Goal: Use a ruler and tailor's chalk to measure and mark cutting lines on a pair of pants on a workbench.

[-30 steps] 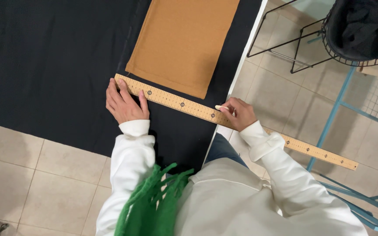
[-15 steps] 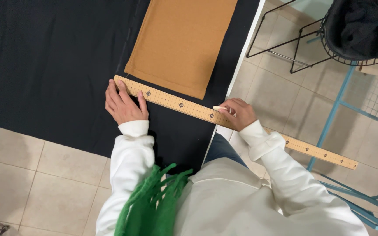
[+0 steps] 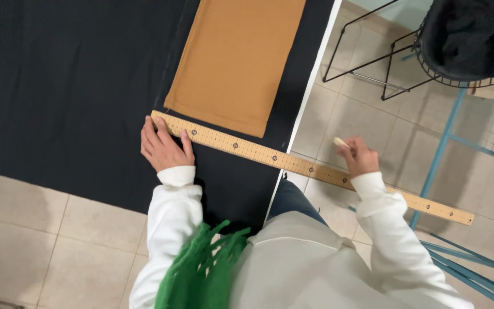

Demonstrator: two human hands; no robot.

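A long wooden ruler lies slanted across black cloth on the desk, and its far end sticks out past the desk's white edge over the floor. The left hand presses flat on the ruler's end, fingers a little spread. The right hand is off the cloth, just above the ruler, with fingers pinching a small pale piece of chalk. A tan cloth rectangle lies on the black cloth, just above the ruler. The floor has beige tiles. A wire chair with dark cloth and a blue metal frame stand nearby.
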